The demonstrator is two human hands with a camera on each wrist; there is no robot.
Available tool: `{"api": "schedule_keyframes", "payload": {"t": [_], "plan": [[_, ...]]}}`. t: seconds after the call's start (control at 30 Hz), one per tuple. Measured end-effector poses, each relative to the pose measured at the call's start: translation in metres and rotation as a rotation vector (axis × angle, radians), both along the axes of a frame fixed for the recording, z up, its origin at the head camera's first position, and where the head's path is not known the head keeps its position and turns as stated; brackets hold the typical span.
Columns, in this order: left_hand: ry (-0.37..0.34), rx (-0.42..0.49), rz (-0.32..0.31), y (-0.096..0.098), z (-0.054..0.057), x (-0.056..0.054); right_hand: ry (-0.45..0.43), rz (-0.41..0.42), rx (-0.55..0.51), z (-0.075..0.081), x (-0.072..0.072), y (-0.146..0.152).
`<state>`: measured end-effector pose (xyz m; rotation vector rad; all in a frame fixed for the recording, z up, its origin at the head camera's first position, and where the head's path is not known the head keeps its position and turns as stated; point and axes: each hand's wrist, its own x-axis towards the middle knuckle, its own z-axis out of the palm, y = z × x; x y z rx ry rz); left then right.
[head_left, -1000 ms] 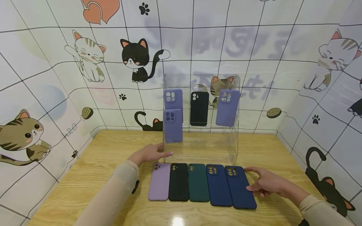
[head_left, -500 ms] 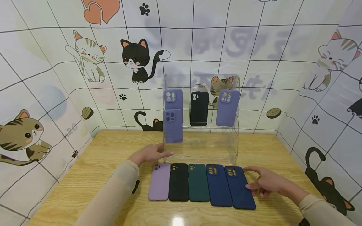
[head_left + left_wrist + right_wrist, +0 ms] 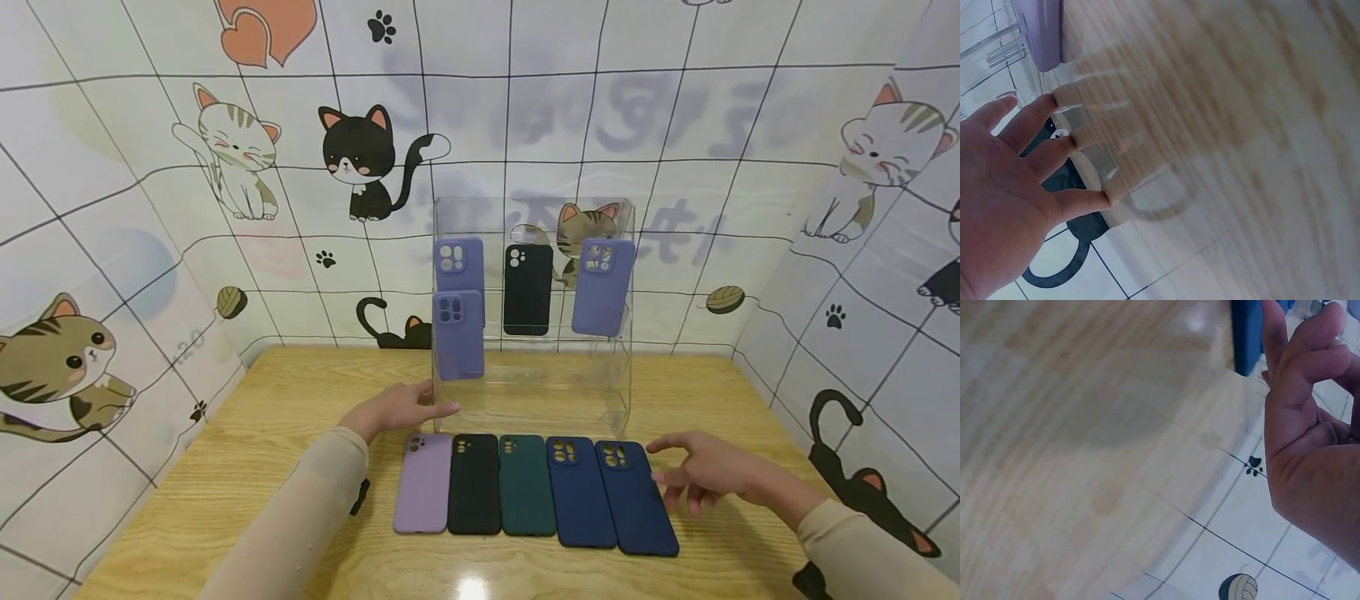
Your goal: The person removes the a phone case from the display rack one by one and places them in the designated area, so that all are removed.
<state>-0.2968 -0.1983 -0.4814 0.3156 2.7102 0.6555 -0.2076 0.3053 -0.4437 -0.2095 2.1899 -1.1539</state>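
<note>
My left hand is at the lower left corner of a clear acrylic display stand, thumb in front; its fingers look extended in the left wrist view. Along the table in front of the stand lies a row of phone cases: lilac, black, dark green, then a navy blue case and a second navy blue case at the right end. Beside that last case hovers my right hand, fingers loosely bent, index pointing at its upper right edge; contact is unclear.
On the stand, a purple case sits above another purple case at left. A black case and a third purple case share the upper level. Cat-patterned walls enclose the wooden table.
My right hand has let go of the rightmost navy blue case's edge and lifted slightly, its fingers loosening. That case was nudged slightly straighter. The left hand stays put.
</note>
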Motion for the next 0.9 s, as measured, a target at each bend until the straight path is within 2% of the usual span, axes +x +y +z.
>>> {"api": "schedule_keyframes", "payload": {"t": [0.53,0.8,0.9], "plan": [[-0.003,0.004,0.005,0.001,0.0,0.001,0.107,0.046,0.059,0.052,-0.017,-0.011],[-0.002,0.006,0.004,0.001,-0.001,0.0,0.157,0.045,0.141,0.08,-0.027,-0.028],[-0.003,0.008,0.007,0.001,-0.001,0.0,0.174,0.069,0.156,0.091,-0.033,-0.036]]}}
